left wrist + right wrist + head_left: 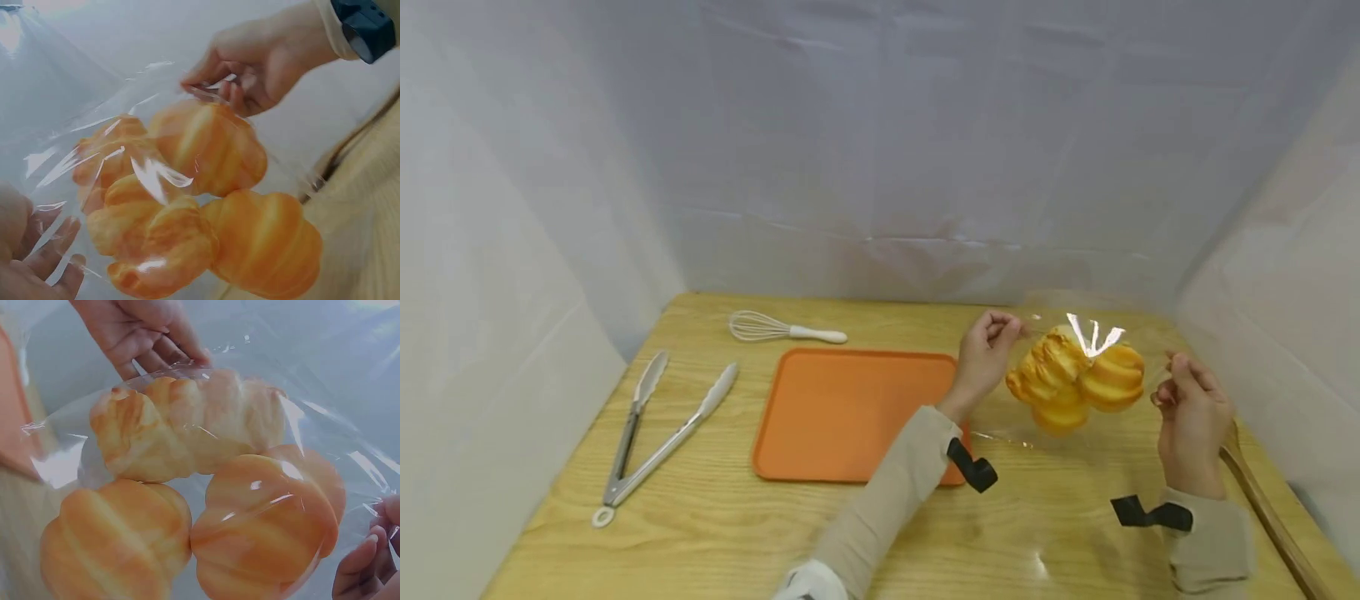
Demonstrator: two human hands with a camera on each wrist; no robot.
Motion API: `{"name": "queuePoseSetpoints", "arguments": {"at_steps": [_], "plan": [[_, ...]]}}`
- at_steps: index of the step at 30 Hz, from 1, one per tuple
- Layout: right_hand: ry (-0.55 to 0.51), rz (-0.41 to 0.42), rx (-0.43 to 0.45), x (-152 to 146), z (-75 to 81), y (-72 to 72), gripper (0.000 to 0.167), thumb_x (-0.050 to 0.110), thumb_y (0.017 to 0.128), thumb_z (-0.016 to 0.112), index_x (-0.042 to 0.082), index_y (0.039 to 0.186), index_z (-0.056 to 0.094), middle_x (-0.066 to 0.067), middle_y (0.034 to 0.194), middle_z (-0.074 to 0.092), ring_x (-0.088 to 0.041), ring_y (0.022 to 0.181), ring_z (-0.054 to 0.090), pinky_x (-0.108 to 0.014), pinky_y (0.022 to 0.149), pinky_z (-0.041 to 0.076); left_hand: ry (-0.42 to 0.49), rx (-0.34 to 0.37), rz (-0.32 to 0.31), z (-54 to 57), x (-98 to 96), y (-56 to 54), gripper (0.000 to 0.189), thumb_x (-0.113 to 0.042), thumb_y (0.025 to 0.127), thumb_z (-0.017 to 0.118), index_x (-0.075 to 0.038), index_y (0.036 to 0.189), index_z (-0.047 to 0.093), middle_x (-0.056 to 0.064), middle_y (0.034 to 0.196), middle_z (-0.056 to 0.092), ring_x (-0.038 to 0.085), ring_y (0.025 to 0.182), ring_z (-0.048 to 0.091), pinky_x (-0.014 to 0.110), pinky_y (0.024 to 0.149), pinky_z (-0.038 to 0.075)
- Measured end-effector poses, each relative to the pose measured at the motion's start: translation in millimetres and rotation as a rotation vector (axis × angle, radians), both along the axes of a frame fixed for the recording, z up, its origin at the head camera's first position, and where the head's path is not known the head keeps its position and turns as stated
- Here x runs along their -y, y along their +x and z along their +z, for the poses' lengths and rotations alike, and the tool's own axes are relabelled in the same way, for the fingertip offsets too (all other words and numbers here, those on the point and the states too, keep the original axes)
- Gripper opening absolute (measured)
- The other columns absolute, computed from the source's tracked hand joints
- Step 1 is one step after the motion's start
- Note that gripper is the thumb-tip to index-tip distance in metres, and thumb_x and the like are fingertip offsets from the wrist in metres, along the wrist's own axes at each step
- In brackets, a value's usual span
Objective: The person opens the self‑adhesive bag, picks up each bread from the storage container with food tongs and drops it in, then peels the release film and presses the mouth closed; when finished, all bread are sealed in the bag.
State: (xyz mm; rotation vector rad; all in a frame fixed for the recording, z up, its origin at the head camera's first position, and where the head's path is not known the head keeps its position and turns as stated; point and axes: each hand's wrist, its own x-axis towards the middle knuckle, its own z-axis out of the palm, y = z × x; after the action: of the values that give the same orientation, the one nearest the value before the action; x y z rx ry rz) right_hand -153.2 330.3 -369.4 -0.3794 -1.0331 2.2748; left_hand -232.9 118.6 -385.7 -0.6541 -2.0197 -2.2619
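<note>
The left grip (987, 358) and right grip (1195, 418) each pinch an edge of a clear bag (1094, 340), holding it over the counter (1045, 537), right of the orange tray (842, 417). Inside, glossy buns (1111, 382) touch one another under streaks of glare.

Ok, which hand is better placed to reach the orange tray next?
Probably the left hand: it's nearer the orange tray, its sleeve overlapping it in the head view. The right hand is beyond the bread. Both pinch the clear plastic, so the left may need to let go first.
</note>
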Motion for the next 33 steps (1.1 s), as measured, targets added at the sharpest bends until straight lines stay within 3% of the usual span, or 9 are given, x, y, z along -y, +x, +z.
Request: {"name": "queuePoseSetpoints", "arguments": {"at_steps": [5, 9, 14, 18, 21, 24, 28, 33], "plan": [[0.148, 0.038, 0.083, -4.4, -18.6, 5.7, 0.014, 0.011, 0.089, 0.068, 0.003, 0.097, 0.076, 0.003, 0.089, 0.07, -0.008, 0.052, 0.048, -0.016, 0.047, 0.044, -0.012, 0.086, -0.049, -17.0, -7.3, 7.9, 0.026, -0.021, 0.105, 0.045, 0.002, 0.113, 0.054, 0.022, 0.113, 0.068, 0.032, 0.112, 0.065, 0.03, 0.099, 0.051], [0.234, 0.103, 0.138, -7.3, -34.9, 8.9, 0.02, 0.012, 0.092, 0.065, 0.012, 0.109, 0.075, 0.008, 0.09, 0.069, -0.006, 0.059, 0.049, -0.014, 0.053, 0.046, 0.044, 0.083, -0.079, -25.8, -11.2, 10.8, 0.026, -0.019, 0.105, 0.043, 0.005, 0.114, 0.051, 0.027, 0.113, 0.066, 0.037, 0.111, 0.064, 0.033, 0.099, 0.051], [0.201, 0.042, 0.129, -5.8, -42.8, 7.2, 0.009, 0.01, 0.089, 0.067, 0.007, 0.089, 0.076, 0.003, 0.078, 0.069, -0.008, 0.054, 0.049, -0.015, 0.049, 0.046, 0.033, 0.088, -0.076, -31.3, -9.4, 14.7, 0.029, -0.024, 0.105, 0.044, 0.0, 0.119, 0.052, 0.023, 0.116, 0.067, 0.031, 0.111, 0.065, 0.029, 0.098, 0.051], [0.132, 0.001, 0.116, 0.8, -41.9, 7.1, 0.012, 0.014, 0.088, 0.069, 0.004, 0.085, 0.075, 0.001, 0.075, 0.068, -0.01, 0.053, 0.046, -0.016, 0.048, 0.044, -0.071, 0.019, -0.008, -45.6, -6.8, 19.1, 0.028, -0.028, 0.104, 0.048, -0.006, 0.115, 0.062, 0.014, 0.114, 0.07, 0.022, 0.107, 0.066, 0.022, 0.092, 0.051], [0.11, -0.025, 0.077, 6.4, -40.2, 6.5, 0.017, 0.018, 0.088, 0.07, 0.002, 0.085, 0.075, 0.0, 0.073, 0.068, -0.009, 0.051, 0.045, -0.016, 0.047, 0.042, -0.102, -0.06, 0.047, -50.9, -6.4, 20.2, 0.03, -0.027, 0.104, 0.048, -0.003, 0.107, 0.065, 0.013, 0.108, 0.072, 0.025, 0.101, 0.067, 0.02, 0.085, 0.052], [0.154, -0.072, 0.012, 9.2, -38.3, 5.2, 0.019, 0.019, 0.089, 0.069, 0.002, 0.084, 0.075, -0.001, 0.07, 0.067, -0.008, 0.048, 0.045, -0.015, 0.045, 0.041, -0.061, -0.068, 0.056, -45.0, -5.4, 17.9, 0.029, -0.024, 0.104, 0.047, 0.0, 0.105, 0.064, 0.016, 0.107, 0.071, 0.029, 0.099, 0.068, 0.019, 0.082, 0.052], [0.259, -0.145, -0.078, 12.1, -33.2, 2.3, 0.014, 0.011, 0.089, 0.069, 0.0, 0.083, 0.075, -0.001, 0.069, 0.067, -0.007, 0.046, 0.046, -0.013, 0.045, 0.041, -0.007, -0.062, 0.053, -28.8, -4.4, 14.7, 0.026, -0.02, 0.103, 0.05, 0.002, 0.105, 0.063, 0.019, 0.107, 0.071, 0.032, 0.102, 0.068, 0.019, 0.084, 0.053], [0.321, -0.161, -0.091, 19.1, -22.0, -2.8, 0.007, 0.005, 0.086, 0.071, 0.001, 0.083, 0.075, 0.0, 0.067, 0.064, -0.006, 0.046, 0.046, -0.013, 0.046, 0.041, 0.048, -0.06, -0.003, -10.4, -8.3, 17.1, 0.026, -0.019, 0.103, 0.049, 0.004, 0.106, 0.061, 0.023, 0.11, 0.069, 0.035, 0.103, 0.066, 0.018, 0.081, 0.052]]}}
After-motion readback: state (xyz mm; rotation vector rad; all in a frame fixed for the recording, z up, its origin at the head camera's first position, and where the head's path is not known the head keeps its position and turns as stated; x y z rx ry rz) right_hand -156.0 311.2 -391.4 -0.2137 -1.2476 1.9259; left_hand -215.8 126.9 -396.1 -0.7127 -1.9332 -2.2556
